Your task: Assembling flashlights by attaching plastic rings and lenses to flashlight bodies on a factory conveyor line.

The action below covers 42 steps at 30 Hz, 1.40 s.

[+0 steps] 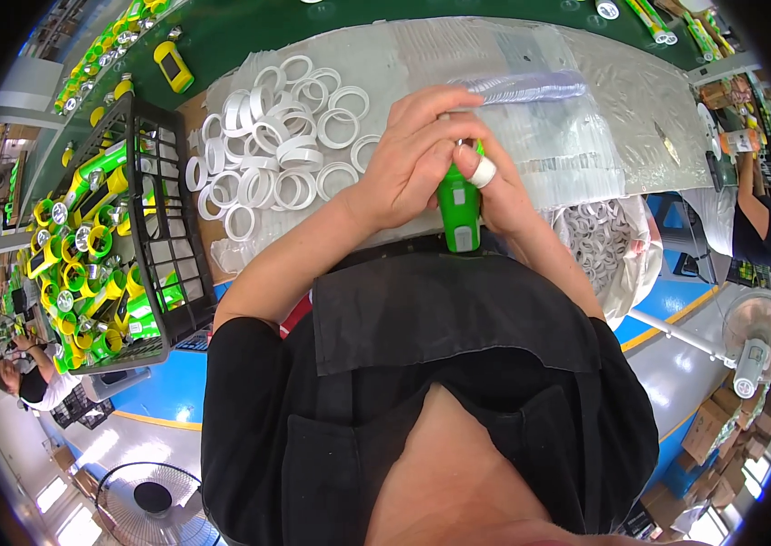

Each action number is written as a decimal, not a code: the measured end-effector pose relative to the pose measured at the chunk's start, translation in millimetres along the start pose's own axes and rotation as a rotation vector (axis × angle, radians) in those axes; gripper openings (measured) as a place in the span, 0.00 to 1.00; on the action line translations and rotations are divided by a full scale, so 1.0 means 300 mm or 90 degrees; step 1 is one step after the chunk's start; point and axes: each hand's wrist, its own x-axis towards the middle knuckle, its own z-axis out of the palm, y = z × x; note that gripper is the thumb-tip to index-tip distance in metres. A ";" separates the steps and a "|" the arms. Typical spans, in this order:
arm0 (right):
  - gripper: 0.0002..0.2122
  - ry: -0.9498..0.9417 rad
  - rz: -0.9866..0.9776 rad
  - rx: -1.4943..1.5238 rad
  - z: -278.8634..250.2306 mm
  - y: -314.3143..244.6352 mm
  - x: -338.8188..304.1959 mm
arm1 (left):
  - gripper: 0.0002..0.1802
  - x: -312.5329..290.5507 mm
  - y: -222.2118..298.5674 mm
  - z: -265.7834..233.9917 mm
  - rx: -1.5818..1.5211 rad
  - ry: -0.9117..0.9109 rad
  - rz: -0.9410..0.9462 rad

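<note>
Close to my body, at the table's near edge, both hands are closed on a green flashlight (pixel 460 218). Its lower end points toward my apron, while my fingers hide its far end. My left hand (pixel 411 156) wraps over that far end from the left. On the other side, my right hand (pixel 502 187) grips the body, with its thumb bent against the top. A white band (pixel 483 171) circles a digit of the right hand. Loose white rings (pixel 256 187) lie in a heap to the left of my left hand.
A black plastic crate (pixel 162 218) full of green and yellow flashlights stands at left. Right of me hangs a white bag (pixel 645 250) holding several rings. Clear plastic film (pixel 531 87) lies on the table. Fans (pixel 153 499) stand behind; other people work at both sides.
</note>
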 end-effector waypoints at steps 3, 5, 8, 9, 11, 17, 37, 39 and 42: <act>0.16 -0.040 -0.112 -0.045 -0.020 -0.045 0.073 | 0.16 0.033 -0.015 -0.038 -0.064 0.122 -0.108; 0.19 0.018 -0.205 -0.100 -0.026 -0.084 0.121 | 0.18 0.058 -0.027 -0.151 0.035 0.055 -0.193; 0.20 0.029 -0.287 -0.127 -0.060 -0.082 0.177 | 0.21 -0.001 -0.029 -0.213 0.278 -0.139 -0.140; 0.17 0.030 -0.270 -0.144 -0.066 -0.051 0.186 | 0.22 -0.019 -0.024 -0.215 0.415 -0.242 -0.105; 0.14 0.026 -0.245 -0.140 -0.076 -0.035 0.187 | 0.25 -0.057 -0.036 -0.210 0.397 -0.301 -0.121; 0.16 0.015 -0.219 -0.113 -0.077 -0.016 0.185 | 0.24 0.025 0.000 -0.229 0.099 -0.135 -0.299; 0.21 -0.077 -0.194 -0.026 -0.099 -0.034 0.169 | 0.18 0.160 0.015 -0.157 0.155 -0.071 -0.094; 0.22 -0.032 -0.290 -0.102 -0.102 -0.032 0.180 | 0.18 0.172 0.024 -0.154 0.145 -0.077 -0.099; 0.25 -0.013 -0.417 -0.352 -0.152 -0.099 0.200 | 0.19 0.178 0.007 -0.150 0.132 -0.086 -0.101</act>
